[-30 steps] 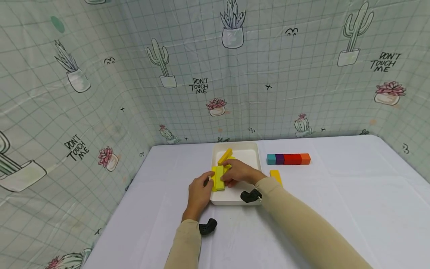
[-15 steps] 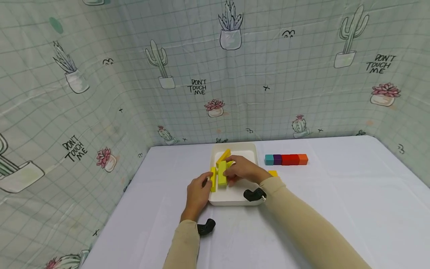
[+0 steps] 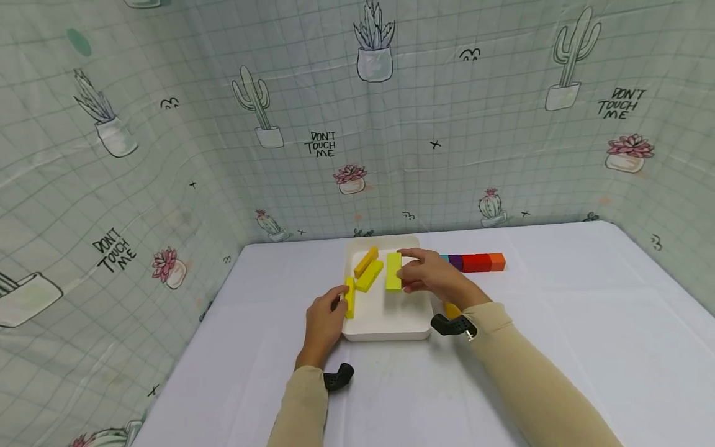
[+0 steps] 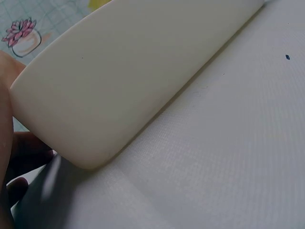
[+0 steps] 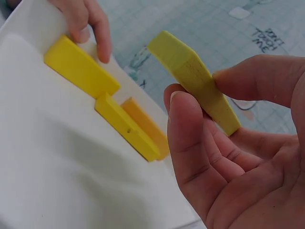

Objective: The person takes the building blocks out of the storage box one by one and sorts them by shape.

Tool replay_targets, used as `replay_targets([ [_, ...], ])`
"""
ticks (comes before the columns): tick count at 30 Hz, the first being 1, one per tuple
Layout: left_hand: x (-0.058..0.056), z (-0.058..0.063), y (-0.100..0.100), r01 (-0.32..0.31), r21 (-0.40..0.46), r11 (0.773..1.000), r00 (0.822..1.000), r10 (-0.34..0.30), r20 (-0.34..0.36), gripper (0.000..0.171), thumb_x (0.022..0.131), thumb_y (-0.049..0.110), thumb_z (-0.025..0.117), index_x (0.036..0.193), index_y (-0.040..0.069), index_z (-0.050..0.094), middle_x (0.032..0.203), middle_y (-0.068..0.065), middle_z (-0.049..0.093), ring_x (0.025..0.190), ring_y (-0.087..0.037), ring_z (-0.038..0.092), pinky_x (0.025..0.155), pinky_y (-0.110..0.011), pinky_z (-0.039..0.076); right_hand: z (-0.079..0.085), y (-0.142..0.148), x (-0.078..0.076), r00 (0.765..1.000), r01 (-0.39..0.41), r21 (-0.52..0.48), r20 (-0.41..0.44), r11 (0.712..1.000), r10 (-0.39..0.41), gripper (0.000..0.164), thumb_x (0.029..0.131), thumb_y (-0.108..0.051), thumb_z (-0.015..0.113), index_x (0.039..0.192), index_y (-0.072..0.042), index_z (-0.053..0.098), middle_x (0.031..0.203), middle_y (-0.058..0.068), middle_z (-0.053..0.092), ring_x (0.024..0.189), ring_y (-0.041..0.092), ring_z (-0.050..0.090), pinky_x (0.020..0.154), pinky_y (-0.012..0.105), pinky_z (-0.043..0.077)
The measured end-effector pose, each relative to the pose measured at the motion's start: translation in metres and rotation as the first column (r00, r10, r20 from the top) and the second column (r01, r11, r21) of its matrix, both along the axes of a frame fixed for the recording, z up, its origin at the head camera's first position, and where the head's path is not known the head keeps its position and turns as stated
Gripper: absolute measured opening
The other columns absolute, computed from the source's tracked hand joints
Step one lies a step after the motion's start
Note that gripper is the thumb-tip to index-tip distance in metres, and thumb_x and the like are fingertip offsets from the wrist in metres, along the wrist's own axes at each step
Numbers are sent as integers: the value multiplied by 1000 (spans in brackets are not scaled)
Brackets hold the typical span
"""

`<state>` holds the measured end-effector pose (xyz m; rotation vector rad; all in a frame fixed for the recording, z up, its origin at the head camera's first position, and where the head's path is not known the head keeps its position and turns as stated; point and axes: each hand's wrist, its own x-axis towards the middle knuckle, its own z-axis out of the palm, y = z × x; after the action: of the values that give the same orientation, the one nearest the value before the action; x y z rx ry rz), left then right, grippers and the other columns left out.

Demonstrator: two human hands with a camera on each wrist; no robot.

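Observation:
A yellow-green rectangular block is pinched between the thumb and fingers of my right hand, raised above the white tray. Held at a slant, the block shows its end in the right wrist view. My left hand grips the tray's left wall. One of its fingertips comes close to a yellow block standing along that wall; whether they touch I cannot tell. Two more yellow blocks, a lighter one and a deeper yellow one, lie slanted side by side in the tray's far left part.
Right of the tray, a row of teal, purple, red and orange blocks lies on the white table, partly behind my right hand. Another yellow block is mostly hidden by my right wrist. A printed cloth hangs behind.
My right hand has lifted the yellow-green block from beside the left-wall block and carried it right, over the tray's middle. My left hand has stayed at the tray's left wall.

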<state>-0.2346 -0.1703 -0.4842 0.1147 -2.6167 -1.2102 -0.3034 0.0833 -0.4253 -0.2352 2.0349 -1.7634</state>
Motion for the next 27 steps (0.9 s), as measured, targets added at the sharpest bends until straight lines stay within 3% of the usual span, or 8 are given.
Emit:
replay_targets([
  [8, -1, -3, -1, 1, 0, 1000, 1000, -1, 5, 34, 98, 22, 56, 129, 22, 69, 122, -6, 67, 110, -26, 58, 102, -49, 44, -5, 23, 12, 999, 42, -20, -12, 999, -42, 72, 93, -18, 70, 156, -15, 35, 118, 20, 61, 93, 30, 67, 86, 36, 57],
  [19, 0, -2, 0, 13, 4, 1000, 1000, -13, -7, 34, 98, 20, 56, 130, 20, 68, 125, -7, 66, 113, -26, 58, 104, -51, 43, 3, 52, 18, 994, 89, -13, -70, 996, -89, 72, 94, -18, 70, 157, -15, 35, 123, 22, 57, 99, 33, 64, 87, 35, 57],
  [27, 0, -2, -1, 4, 7, 1000, 1000, -4, 5, 34, 98, 21, 57, 130, 21, 68, 123, -6, 66, 110, -26, 58, 102, -51, 44, 0, 76, 24, 993, 78, -47, -89, 996, -82, 70, 95, -12, 66, 156, -8, 32, 125, 21, 53, 98, 30, 61, 86, 34, 57],
])
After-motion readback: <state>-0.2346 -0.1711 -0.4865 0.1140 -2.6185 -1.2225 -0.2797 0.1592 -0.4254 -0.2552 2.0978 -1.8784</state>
